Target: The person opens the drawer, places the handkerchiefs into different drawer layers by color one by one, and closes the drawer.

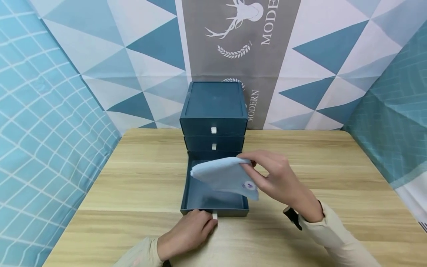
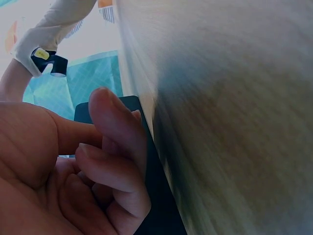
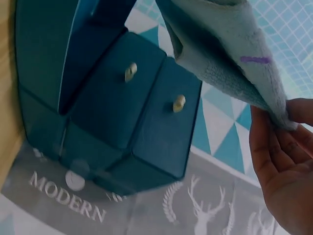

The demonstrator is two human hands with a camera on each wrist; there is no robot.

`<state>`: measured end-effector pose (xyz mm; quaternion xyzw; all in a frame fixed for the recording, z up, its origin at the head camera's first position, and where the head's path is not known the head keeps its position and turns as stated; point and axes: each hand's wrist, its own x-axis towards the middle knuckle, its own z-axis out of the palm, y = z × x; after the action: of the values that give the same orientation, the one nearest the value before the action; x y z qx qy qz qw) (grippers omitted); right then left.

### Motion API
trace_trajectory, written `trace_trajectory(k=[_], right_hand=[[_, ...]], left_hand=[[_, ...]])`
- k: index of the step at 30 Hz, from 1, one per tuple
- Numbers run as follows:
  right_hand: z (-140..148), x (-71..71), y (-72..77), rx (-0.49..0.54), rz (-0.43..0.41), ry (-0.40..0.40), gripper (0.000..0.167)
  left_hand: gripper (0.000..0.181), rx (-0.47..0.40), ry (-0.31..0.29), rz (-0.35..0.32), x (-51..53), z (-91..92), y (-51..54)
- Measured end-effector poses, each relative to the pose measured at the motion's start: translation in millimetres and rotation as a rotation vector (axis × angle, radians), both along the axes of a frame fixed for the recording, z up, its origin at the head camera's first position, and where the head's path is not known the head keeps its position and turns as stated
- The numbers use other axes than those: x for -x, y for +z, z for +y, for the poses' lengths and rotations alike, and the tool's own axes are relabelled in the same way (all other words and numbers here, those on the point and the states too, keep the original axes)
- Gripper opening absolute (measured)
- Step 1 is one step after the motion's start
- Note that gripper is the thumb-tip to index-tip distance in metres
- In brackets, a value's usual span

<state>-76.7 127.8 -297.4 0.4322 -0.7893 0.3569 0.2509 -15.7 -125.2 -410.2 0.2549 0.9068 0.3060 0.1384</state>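
A folded light blue towel (image 1: 221,174) with a small purple emblem hangs above the open bottom drawer (image 1: 184,189) of a dark blue drawer cabinet. My right hand (image 1: 273,174) pinches the towel by one edge between thumb and fingers. In the right wrist view the towel (image 3: 220,49) shows its fuzzy weave, and the folded layers stand a little apart. My left hand (image 1: 191,230) is at the front of that drawer, curled fingers at the white pull tab (image 1: 215,216). The left wrist view shows those curled fingers (image 2: 117,171) against the drawer front; the tab is hidden there.
Two shut drawers with white tabs (image 1: 214,130) sit above the open one. The cabinet (image 1: 215,98) stands at the back of the wooden table (image 1: 133,185), against a patterned cloth backdrop (image 1: 150,44). Checked blue cloth (image 1: 40,111) hangs at the left.
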Motion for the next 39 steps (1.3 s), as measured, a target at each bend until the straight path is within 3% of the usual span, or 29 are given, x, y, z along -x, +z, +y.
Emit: trace_trajectory(k=[8, 18, 23, 28, 39], right_hand=[[-26, 7.1, -18.7, 0.094, -0.023, 0.096, 0.020], [-44, 23.6, -58.6, 0.117, -0.161, 0.078, 0.017], [-42, 38.1, -78.5, 0.127, -0.239, 0.019, 0.014], [-36, 53.5, -91.4, 0.100, -0.257, -0.087, 0.011], [-32, 69.4, -102.9, -0.129, -0.267, -0.235, 0.009]], left_hand=[[0.035, 0.003, 0.003, -0.001, -1.1, -1.8, -1.2], [0.032, 0.012, -0.007, 0.028, 0.4, -0.4, -1.5], [0.034, 0.025, -0.006, 0.074, -0.4, 0.3, -2.0], [0.038, 0.028, 0.000, 0.067, -1.2, 0.5, -1.1], [0.037, 0.036, 0.001, 0.035, -0.7, 0.6, 0.2]])
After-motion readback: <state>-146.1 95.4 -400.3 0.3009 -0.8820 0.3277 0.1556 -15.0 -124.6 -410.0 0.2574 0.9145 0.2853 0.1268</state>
